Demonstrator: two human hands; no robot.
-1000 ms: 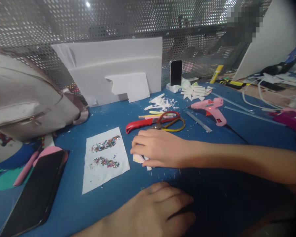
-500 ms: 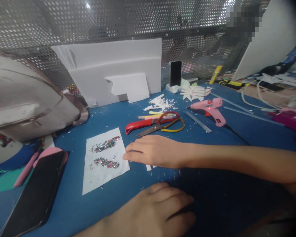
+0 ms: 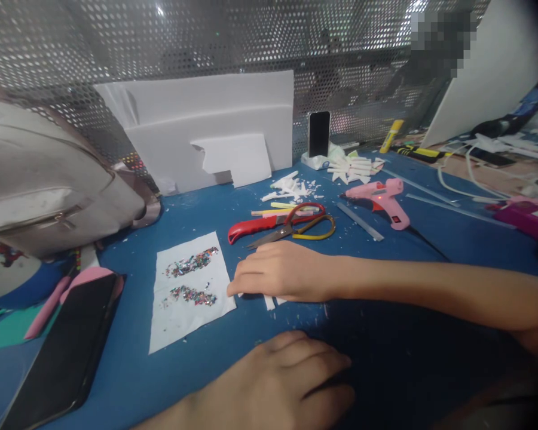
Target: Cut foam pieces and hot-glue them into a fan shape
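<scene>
My right hand (image 3: pixel 280 272) reaches in from the right and lies palm down on the blue table (image 3: pixel 385 358). Its fingers are pressed together and bent, and their tips touch the table at the right edge of a white paper (image 3: pixel 189 289) that carries two streaks of glitter (image 3: pixel 192 278). Small white scraps (image 3: pixel 269 302) stick out from under the palm; whatever the fingers cover is hidden. My left hand (image 3: pixel 291 379) rests flat on the table at the bottom, fingers stretched out to the right, holding nothing.
Scissors (image 3: pixel 305 224) and a red cutter (image 3: pixel 255 227) lie just behind my right hand. A pink glue gun (image 3: pixel 383 200), glue sticks and white foam scraps lie further back. White foam boards (image 3: pixel 210 128) lean on the mesh wall. A bag (image 3: pixel 49 185) and a phone (image 3: pixel 67 352) are at left.
My right hand lowered a small pale piece it was pinching, stretched its fingers left toward the glitter paper, then drew them back slightly. My left hand has not moved.
</scene>
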